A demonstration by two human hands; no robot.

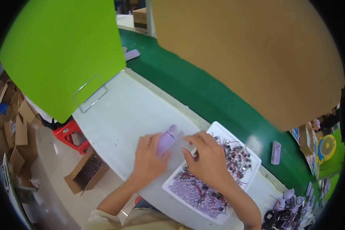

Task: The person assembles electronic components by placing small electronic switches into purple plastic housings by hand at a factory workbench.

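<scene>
My left hand point(149, 157) is closed around a light purple plastic housing point(168, 141), its notched end pointing up and away from me. To the right of it, my right hand point(207, 157) hovers over the edge of a white tray point(258, 159), thumb and index finger apart, with nothing visible between them. The tray holds many small purple plastic pieces point(195, 195) in its near part. Small dark and metallic parts with red and black wires point(239, 161) lie in its far part. My right hand and forearm hide the tray's middle.
A green sheet point(65, 53) with a wire stand point(90, 94) rises at the left; a brown cardboard panel point(253, 57) fills the upper right. One purple part point(276, 152) lies on the green surface point(172, 61). Below left are a red stool point(71, 134) and an open carton point(86, 172).
</scene>
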